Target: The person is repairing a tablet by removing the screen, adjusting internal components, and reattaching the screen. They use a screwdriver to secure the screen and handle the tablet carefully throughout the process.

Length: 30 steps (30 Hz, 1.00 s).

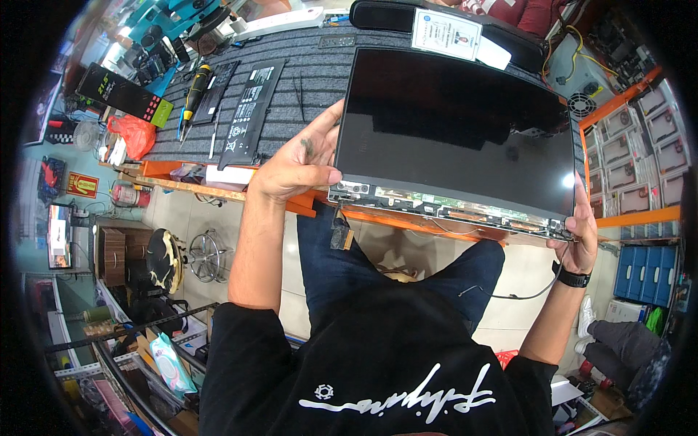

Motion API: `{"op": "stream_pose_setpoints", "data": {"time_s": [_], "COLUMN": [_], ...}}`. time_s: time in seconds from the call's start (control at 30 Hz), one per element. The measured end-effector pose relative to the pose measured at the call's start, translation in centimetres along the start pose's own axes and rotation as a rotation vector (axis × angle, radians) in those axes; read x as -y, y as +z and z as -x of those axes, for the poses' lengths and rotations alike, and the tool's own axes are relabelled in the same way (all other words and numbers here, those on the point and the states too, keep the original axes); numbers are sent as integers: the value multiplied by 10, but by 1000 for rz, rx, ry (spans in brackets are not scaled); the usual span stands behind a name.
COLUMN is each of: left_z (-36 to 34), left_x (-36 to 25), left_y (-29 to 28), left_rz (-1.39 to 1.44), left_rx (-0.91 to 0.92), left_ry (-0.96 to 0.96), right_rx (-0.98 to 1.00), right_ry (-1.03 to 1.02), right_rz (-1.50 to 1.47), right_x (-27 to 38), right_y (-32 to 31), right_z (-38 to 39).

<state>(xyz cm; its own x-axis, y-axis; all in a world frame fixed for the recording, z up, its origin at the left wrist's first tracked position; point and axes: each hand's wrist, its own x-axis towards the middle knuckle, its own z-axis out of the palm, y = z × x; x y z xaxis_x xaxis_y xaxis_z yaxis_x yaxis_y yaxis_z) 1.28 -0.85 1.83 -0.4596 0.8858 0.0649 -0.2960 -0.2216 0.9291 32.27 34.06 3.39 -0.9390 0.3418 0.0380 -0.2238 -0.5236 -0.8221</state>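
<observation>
A laptop screen assembly (458,134) with a dark glossy panel is held up between both hands at the bench's near edge. Along its lower edge the frame is uncovered, showing a green circuit strip (407,198) and wiring. My left hand (305,156) grips its left side, thumb on the front near the lower corner. At the lower right corner my right hand (579,229) holds the other side, its fingers partly hidden behind. A flat cable with a connector (342,231) dangles from the lower left. A thin dark cable (520,296) hangs by my right wrist.
On the ribbed grey bench mat (305,69) lie a laptop battery (251,112), a yellow-black screwdriver (195,94) and a red plastic bag (133,136). A black case (389,14) and an ID card (447,35) sit beyond the screen. Drawers (646,272) stand right; a stool (166,260) left.
</observation>
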Motion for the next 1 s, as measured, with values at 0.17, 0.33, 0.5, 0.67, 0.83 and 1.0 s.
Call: {"op": "stream_pose_setpoints", "data": {"time_s": [0.17,0.33,0.5,0.67,0.83,1.0], "left_z": [2,-1,-7,-9,-8,-7], "left_x": [-6,-6,-4,-4,-2,0], "left_y": [8,12,6,6,8,3], "left_rz": [0,4,-58,-278,-321,-317], "left_rx": [-33,-8,-160,-287,-339,-304], "left_ry": [-5,66,70,118,119,129], "right_rx": [-7,158,-146,-249,-184,-157], "right_ry": [1,5,-109,-5,33,23], "right_rz": [55,59,121,176,264,240], "right_x": [-1,2,-8,-8,-3,-6], "right_y": [-3,-10,-16,-23,-11,-13], "right_z": [1,2,2,4,-3,-1]}}
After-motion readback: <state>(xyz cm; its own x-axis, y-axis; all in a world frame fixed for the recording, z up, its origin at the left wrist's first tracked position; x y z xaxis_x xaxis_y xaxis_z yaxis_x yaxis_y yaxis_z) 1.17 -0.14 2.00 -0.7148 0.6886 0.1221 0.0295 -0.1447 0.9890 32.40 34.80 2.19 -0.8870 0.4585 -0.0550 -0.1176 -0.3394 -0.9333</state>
